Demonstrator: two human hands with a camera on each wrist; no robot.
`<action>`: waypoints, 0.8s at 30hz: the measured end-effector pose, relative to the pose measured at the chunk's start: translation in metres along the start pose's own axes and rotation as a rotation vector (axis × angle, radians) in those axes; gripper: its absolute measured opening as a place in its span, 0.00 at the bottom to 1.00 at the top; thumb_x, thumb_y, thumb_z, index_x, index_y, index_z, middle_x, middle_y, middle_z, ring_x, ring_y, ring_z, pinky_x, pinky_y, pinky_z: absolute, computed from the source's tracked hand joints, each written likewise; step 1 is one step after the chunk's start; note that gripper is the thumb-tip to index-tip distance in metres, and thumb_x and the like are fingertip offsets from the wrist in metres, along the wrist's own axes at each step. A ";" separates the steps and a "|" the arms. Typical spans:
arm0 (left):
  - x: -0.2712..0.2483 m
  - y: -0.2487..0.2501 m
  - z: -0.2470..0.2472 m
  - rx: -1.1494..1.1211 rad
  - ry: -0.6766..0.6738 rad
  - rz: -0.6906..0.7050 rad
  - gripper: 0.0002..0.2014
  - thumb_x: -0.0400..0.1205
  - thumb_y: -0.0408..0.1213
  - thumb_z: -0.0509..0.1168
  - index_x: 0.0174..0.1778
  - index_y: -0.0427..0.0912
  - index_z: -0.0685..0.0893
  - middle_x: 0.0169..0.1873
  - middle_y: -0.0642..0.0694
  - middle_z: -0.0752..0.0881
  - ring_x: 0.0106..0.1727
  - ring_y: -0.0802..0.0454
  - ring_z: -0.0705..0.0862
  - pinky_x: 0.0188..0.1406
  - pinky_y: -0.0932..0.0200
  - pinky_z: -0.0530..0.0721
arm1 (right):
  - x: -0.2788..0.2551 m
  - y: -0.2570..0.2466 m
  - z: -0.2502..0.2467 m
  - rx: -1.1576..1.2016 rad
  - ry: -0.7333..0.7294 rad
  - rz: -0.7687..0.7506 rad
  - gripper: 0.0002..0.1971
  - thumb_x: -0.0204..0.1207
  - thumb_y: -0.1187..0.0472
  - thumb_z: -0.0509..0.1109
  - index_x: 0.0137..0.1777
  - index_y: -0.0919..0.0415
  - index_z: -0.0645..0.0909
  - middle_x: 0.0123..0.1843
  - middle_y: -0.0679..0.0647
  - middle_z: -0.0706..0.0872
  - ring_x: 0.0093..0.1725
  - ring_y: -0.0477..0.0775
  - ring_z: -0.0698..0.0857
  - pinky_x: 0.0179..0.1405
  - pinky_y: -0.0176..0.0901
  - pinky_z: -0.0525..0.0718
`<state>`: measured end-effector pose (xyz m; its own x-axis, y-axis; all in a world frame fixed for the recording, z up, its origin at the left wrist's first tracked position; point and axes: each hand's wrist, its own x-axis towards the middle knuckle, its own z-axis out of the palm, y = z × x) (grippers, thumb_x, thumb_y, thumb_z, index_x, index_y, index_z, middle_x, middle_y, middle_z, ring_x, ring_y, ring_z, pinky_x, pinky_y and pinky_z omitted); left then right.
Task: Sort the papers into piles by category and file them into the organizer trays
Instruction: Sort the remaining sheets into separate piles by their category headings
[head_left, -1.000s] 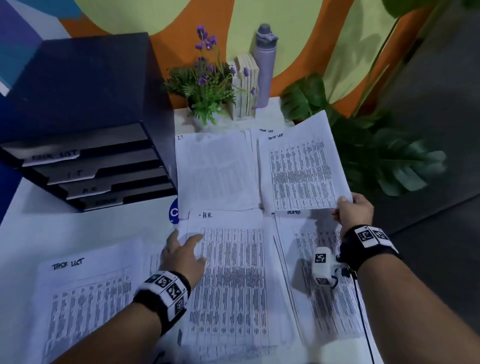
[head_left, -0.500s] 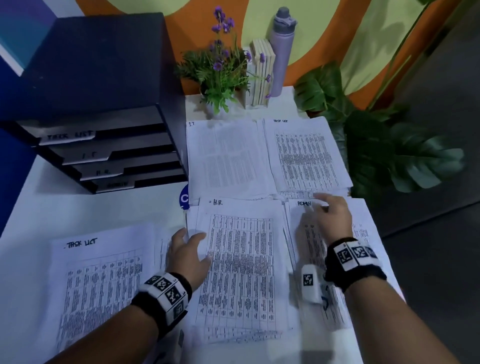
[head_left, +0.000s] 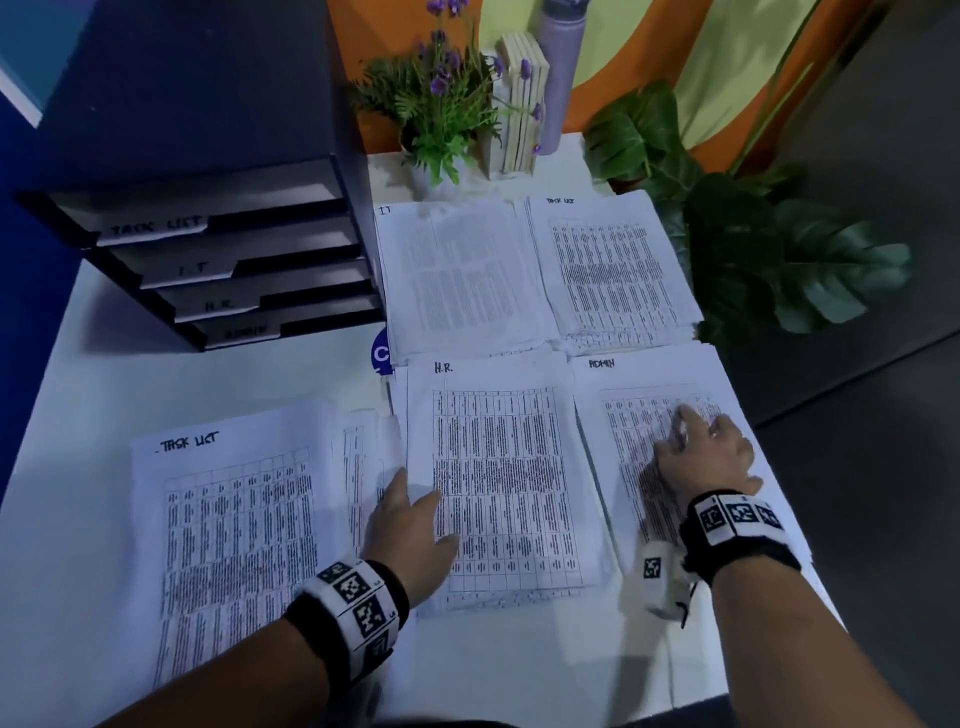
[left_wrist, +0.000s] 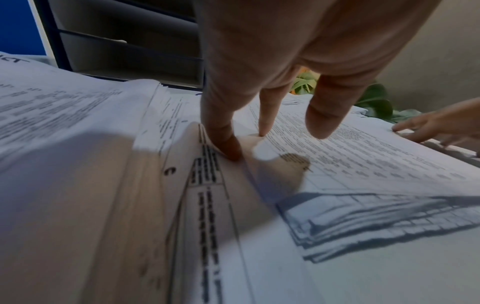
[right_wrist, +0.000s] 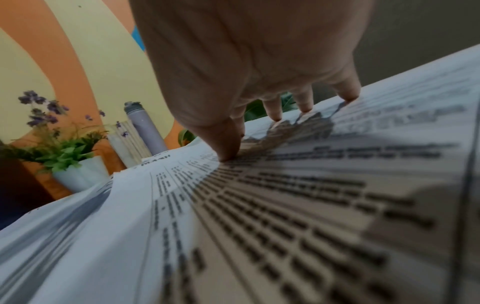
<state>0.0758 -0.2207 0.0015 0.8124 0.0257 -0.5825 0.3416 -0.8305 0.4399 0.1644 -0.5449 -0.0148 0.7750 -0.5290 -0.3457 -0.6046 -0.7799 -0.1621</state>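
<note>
A person's right hand (head_left: 704, 452) lay with fingers spread and straight on the ADMIN pile (head_left: 670, 374), apparently steadying it, while the left hand (head_left: 410, 525), fingers apart, pressed the edge of the H.R. pile (head_left: 498, 467). IT pile (head_left: 457, 270) and Task List pile (head_left: 613, 270) lay beyond. The labelled organizer trays (head_left: 218, 280) beside them appeared unfilled, though their interiors were shadowed.
</note>
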 end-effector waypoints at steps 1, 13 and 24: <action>-0.002 -0.001 0.002 0.002 0.001 0.009 0.32 0.83 0.51 0.63 0.82 0.46 0.65 0.85 0.44 0.40 0.86 0.44 0.45 0.84 0.46 0.53 | -0.003 -0.001 0.002 -0.012 -0.006 -0.010 0.29 0.77 0.44 0.64 0.78 0.35 0.62 0.85 0.51 0.53 0.83 0.61 0.52 0.76 0.73 0.57; -0.011 -0.003 0.004 0.003 -0.075 0.050 0.32 0.82 0.55 0.63 0.80 0.44 0.68 0.85 0.44 0.43 0.86 0.46 0.48 0.84 0.49 0.52 | -0.026 -0.023 0.008 -0.106 -0.092 -0.159 0.30 0.78 0.43 0.62 0.78 0.30 0.56 0.86 0.47 0.49 0.85 0.61 0.48 0.75 0.79 0.57; -0.021 -0.055 -0.061 -0.321 0.336 0.007 0.22 0.82 0.39 0.66 0.73 0.49 0.76 0.71 0.46 0.70 0.68 0.48 0.77 0.74 0.47 0.75 | -0.096 -0.101 0.003 0.309 -0.033 -0.596 0.12 0.78 0.65 0.69 0.60 0.63 0.85 0.56 0.64 0.83 0.55 0.66 0.83 0.55 0.46 0.79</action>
<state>0.0686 -0.1419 0.0312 0.9052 0.2435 -0.3482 0.4215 -0.6188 0.6629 0.1506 -0.4144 0.0315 0.9895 -0.0233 -0.1427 -0.1038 -0.8011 -0.5895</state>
